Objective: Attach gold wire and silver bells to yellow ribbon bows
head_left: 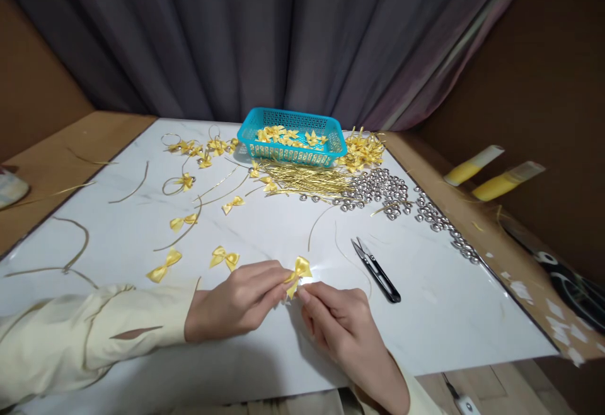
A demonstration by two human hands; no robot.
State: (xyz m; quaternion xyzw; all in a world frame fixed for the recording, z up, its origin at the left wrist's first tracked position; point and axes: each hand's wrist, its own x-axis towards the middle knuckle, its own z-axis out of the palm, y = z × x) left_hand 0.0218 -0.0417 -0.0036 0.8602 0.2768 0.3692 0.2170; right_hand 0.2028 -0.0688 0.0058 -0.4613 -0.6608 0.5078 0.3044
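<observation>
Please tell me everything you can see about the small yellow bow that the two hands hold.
The yellow bow looks like shiny satin ribbon, with two loops and a pinched middle. It is tilted, one loop up to the right, one down to the left. The left hand and the right hand pinch it by the fingertips, just above the white table.

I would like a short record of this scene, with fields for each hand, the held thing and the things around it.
left hand: pinches the yellow bow
right hand: fingertips at the bow's lower part
surface: white table
near right: black snips, lying flat
far: blue basket holding yellow bows
beside basket: gold wires, silver bells
left side: loose bows
</observation>
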